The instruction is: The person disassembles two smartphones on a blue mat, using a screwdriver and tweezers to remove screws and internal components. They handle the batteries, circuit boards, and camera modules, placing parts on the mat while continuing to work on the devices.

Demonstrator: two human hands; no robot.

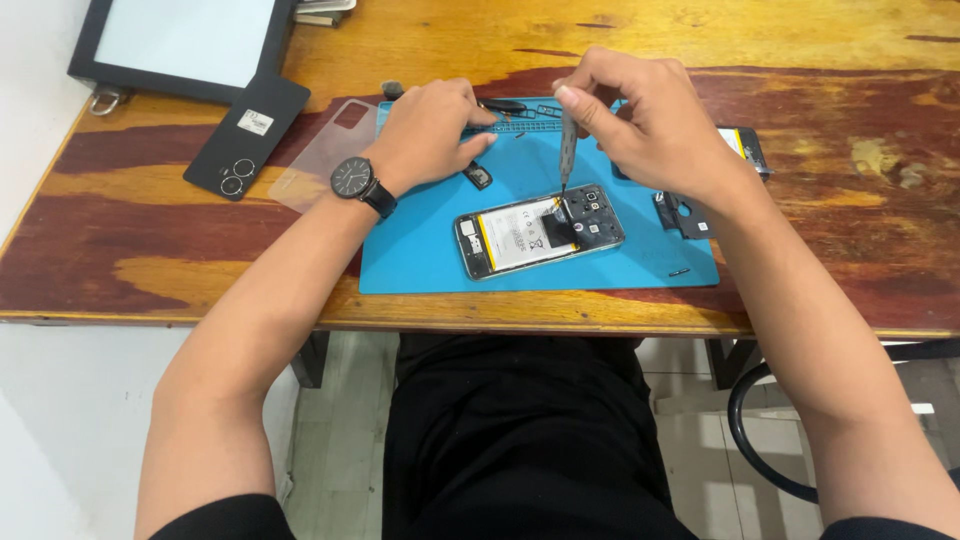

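Note:
An opened phone (538, 235) with its back removed lies on a blue work mat (420, 260), showing a white battery and dark circuit parts. My right hand (640, 120) grips a slim grey screwdriver (567, 150) upright, its tip touching the phone's upper right end near the camera module. My left hand (430, 130), with a black wristwatch (356, 180), rests on the mat's far left, fingers curled near a small dark part (478, 176); whether it holds anything is hidden.
A black phone back cover (245, 135) and a clear case (325, 150) lie left of the mat. A framed white board (180, 45) sits at the far left. Dark parts (685, 215) and another battery (745, 150) lie right of the mat. Wooden table edge (500, 320) runs near me.

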